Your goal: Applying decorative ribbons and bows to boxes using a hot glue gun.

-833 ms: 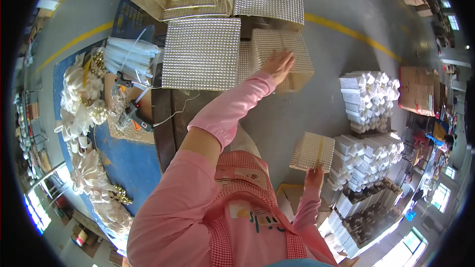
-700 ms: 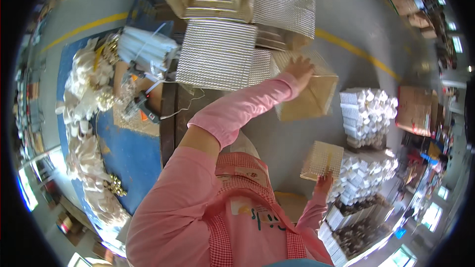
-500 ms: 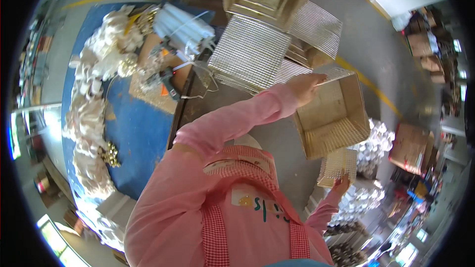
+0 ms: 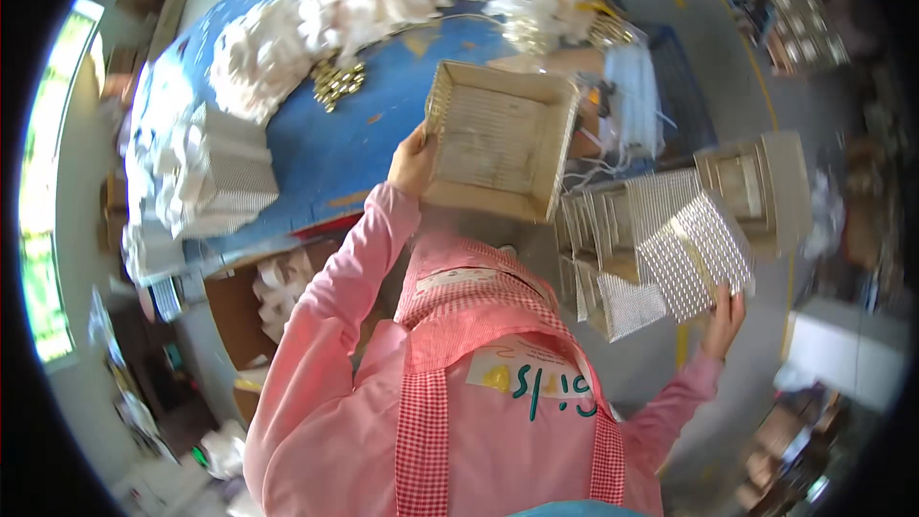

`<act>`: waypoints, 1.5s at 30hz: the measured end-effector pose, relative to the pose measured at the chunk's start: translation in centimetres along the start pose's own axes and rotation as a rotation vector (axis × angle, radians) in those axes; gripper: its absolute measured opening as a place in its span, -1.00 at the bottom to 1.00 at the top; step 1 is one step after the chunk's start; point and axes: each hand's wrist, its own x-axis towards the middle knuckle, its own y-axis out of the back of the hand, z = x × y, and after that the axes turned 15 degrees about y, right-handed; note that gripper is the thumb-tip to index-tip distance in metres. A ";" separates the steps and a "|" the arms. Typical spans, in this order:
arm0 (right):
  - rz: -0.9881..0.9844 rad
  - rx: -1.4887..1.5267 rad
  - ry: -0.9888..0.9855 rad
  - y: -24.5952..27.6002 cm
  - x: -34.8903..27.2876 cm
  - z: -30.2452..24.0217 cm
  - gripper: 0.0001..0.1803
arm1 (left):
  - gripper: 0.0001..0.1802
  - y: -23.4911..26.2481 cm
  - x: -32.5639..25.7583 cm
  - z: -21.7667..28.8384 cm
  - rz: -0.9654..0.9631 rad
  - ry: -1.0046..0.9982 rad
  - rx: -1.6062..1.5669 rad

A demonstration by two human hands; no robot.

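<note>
L fingers (image 4: 417, 144) pt.-hidden behind box (image 4: 493, 139)

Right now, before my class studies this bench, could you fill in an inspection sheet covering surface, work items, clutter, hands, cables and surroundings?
Surface: blue table, brown marks, partly bare.
Work items: open-topped box in the left hand; silver studded box in the right hand.
Clutter: white ribbon pieces, gold beads and pale stick bundle on the table.
Hands: left grips its box's left wall; right grips its box near the lower edge.
Cables: white cord near the sticks; ends untraceable.
Surroundings: bright window at left; cardboard box holding white pieces, below table level; other patterned boxes at right.
</note>
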 end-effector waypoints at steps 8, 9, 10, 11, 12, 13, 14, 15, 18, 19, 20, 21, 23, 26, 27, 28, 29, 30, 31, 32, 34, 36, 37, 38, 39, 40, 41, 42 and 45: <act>-0.469 0.154 0.411 -22.2 11.0 -15.1 -0.83 | -0.76 5.5 7.7 -6.4 0.379 0.057 -0.431; -0.599 0.064 0.493 -24.0 11.9 -17.0 -0.79 | -0.79 5.6 10.9 -9.8 0.394 0.074 -0.487; -0.659 0.032 0.609 -26.8 11.7 -19.5 -0.77 | -0.78 5.6 14.9 -14.3 0.582 0.099 -0.207; -0.662 -0.026 0.690 -28.9 11.8 -20.8 -0.75 | -0.74 5.0 14.3 -12.4 0.506 0.122 -0.135; -0.732 -0.050 0.835 -32.3 10.5 -24.5 -0.74 | -0.71 5.7 17.0 -17.2 0.521 0.016 -0.450; -0.724 -0.124 0.941 -34.5 10.0 -25.9 -0.75 | -0.61 5.0 16.2 -15.3 0.534 0.116 -0.388; -0.722 -0.189 1.044 -36.8 9.3 -27.4 -0.76 | -0.51 5.5 14.6 -13.9 0.424 0.112 -0.443; -0.787 -0.288 1.052 -39.2 7.5 -30.1 -0.77 | -0.40 6.2 13.0 -13.4 0.332 0.107 -0.511; -0.849 -0.362 1.294 -46.2 4.3 -33.1 -0.79 | -0.19 10.0 7.7 -10.8 0.302 0.211 -0.279; -0.903 -0.343 1.397 -48.7 2.4 -34.2 -0.79 | -0.26 10.9 6.9 -13.2 0.366 0.124 -0.241; -0.947 -0.366 1.498 -51.4 0.8 -34.4 -0.81 | -0.31 12.6 4.7 -13.1 0.271 0.174 -0.396; -1.052 -0.418 1.550 -53.9 -0.9 -34.6 -0.89 | -0.37 14.6 2.2 -12.9 0.177 0.220 -0.549; -1.163 -0.454 1.690 -58.4 -4.8 -34.0 -0.91 | -0.49 17.6 0.4 -17.9 0.120 0.174 -0.502; -1.351 -0.466 1.776 -63.6 -9.3 -31.1 -0.87 | -0.58 21.4 -3.4 -20.1 0.146 0.385 -0.505; -1.396 -0.410 1.806 -65.1 -10.5 -29.5 -0.87 | -0.60 22.1 -4.1 -21.6 0.171 0.410 -0.530; -1.445 -0.445 1.803 -66.1 -12.0 -28.5 -0.88 | -0.65 22.5 -4.4 -24.3 0.221 0.401 -0.468; -1.495 -0.484 1.793 -67.0 -13.4 -27.4 -0.89 | -0.65 23.3 -5.2 -24.9 0.236 0.406 -0.480; -1.528 -0.511 1.808 -67.8 -14.5 -26.3 -0.89 | -0.68 24.2 -6.1 -24.5 0.312 0.358 -0.506; -1.549 -0.491 1.843 -68.6 -15.4 -24.8 -0.88 | -0.70 24.9 -6.9 -24.0 0.384 0.311 -0.529; -1.566 -0.471 1.872 -69.4 -16.2 -23.6 -0.87 | -0.75 26.4 -7.9 -21.5 0.478 0.353 -0.607; -1.641 -0.478 1.836 -70.5 -18.0 -22.0 -0.87 | -0.81 30.9 -9.5 -16.9 0.809 0.164 -0.402; -1.680 -0.497 1.770 -71.0 -19.3 -20.1 -0.84 | -0.93 36.5 -10.7 -11.5 1.080 -0.196 -0.218; -1.690 -0.501 1.763 -71.3 -19.7 -19.1 -0.84 | -0.92 39.4 -11.1 -9.4 1.126 -0.257 -0.154; -1.655 -0.479 1.767 -71.6 -20.1 -18.0 -0.86 | -0.90 42.7 -10.1 -10.4 1.255 -0.308 0.034; -1.614 -0.471 1.757 -71.7 -20.1 -16.9 -0.86 | -0.89 45.5 -9.4 -8.8 1.279 -0.198 0.133; -1.655 -0.542 1.705 -71.5 -20.5 -16.4 -0.90 | -0.87 47.9 -8.3 -9.1 1.276 -0.171 0.234; -1.663 -0.539 1.698 -71.2 -20.6 -16.4 -0.90 | -0.83 50.0 -7.0 -9.3 1.269 -0.148 0.335; -1.594 -0.475 1.694 -70.6 -20.6 -16.7 -0.86 | -0.78 51.2 -5.9 -9.2 1.221 -0.091 0.404; -1.438 -0.267 1.530 -67.8 -20.1 -19.3 -0.76 | -0.68 52.5 -3.5 -9.6 1.132 -0.021 0.602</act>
